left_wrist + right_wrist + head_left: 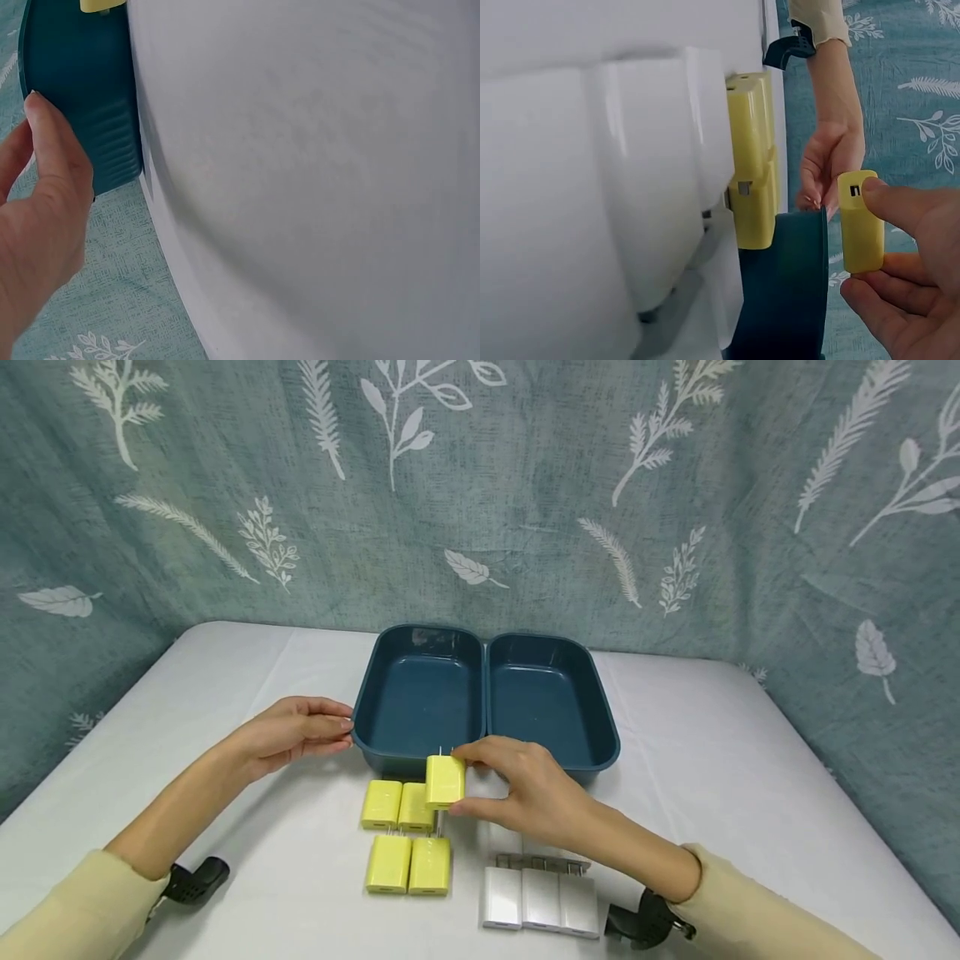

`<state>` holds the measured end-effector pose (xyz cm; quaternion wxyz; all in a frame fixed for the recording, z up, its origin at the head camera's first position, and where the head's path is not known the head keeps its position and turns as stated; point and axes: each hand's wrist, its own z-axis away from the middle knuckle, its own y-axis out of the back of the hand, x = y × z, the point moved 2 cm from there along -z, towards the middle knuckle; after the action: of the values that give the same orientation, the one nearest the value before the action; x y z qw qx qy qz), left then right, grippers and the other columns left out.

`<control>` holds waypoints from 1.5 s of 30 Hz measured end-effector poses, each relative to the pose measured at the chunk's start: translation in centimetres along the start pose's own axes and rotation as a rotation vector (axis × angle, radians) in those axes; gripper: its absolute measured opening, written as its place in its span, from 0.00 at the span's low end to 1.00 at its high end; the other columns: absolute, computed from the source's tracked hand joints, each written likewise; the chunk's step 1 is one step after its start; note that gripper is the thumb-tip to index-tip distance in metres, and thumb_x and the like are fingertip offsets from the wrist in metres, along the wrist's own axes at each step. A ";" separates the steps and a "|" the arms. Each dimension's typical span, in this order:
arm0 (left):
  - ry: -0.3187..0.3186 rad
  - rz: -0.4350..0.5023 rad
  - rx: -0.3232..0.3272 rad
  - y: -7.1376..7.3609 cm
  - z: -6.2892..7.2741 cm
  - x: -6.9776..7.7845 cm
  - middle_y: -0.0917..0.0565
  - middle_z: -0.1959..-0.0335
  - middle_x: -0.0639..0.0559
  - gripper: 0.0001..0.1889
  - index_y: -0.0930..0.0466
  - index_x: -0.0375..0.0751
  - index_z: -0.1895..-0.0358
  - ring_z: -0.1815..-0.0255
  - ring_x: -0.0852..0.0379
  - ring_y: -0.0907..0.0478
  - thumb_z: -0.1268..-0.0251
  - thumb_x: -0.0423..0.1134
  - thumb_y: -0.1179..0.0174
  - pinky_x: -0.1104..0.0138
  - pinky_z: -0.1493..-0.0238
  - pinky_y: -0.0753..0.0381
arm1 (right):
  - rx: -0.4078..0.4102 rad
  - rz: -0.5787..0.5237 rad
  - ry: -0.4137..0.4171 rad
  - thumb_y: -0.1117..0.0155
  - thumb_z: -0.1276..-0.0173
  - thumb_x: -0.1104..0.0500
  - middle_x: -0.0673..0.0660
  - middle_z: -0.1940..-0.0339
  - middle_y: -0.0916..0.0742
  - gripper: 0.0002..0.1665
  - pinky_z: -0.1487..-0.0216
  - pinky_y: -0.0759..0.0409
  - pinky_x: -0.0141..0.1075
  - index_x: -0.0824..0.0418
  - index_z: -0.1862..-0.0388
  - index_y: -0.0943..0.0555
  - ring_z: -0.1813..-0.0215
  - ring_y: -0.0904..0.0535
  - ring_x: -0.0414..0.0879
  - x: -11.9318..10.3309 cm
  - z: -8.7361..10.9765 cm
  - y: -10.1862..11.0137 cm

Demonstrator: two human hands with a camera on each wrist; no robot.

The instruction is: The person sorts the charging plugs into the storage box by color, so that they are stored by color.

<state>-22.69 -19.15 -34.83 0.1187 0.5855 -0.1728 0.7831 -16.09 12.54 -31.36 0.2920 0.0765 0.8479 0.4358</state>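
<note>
Yellow charger held up by the bins

The yellow charger (446, 782) is up at the near side of the left blue bin (423, 706), pinched between the right hand's (528, 781) thumb and fingers. Four more yellow chargers (388, 864) sit just below, white chargers (540, 900) beside them. The left hand (300, 731), fingers loosely extended, touches that bin's rim, gripping nothing. The right blue bin (551, 710) stands alongside.

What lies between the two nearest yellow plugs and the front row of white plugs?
Only bare white cloth: in the head view, a narrow strip separates the two yellow plugs from the three white plugs.
</note>
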 end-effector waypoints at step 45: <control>0.010 0.005 -0.009 -0.3 0.1 0.1 0.17 0.60 0.45 0.18 0.37 0.21 0.40 0.57 0.54 0.15 0.27 0.27 0.46 0.65 0.48 0.16 | -0.108 0.007 -0.281 0.26 0.37 0.52 0.56 0.48 0.15 0.27 0.44 0.20 0.38 0.63 0.43 0.20 0.45 0.20 0.50 3.4 -8.7 -3.1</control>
<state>-22.54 -18.96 -34.66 0.1200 0.5806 -0.1772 0.7855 -23.36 5.95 -31.33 0.4100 0.1242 0.7738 0.4666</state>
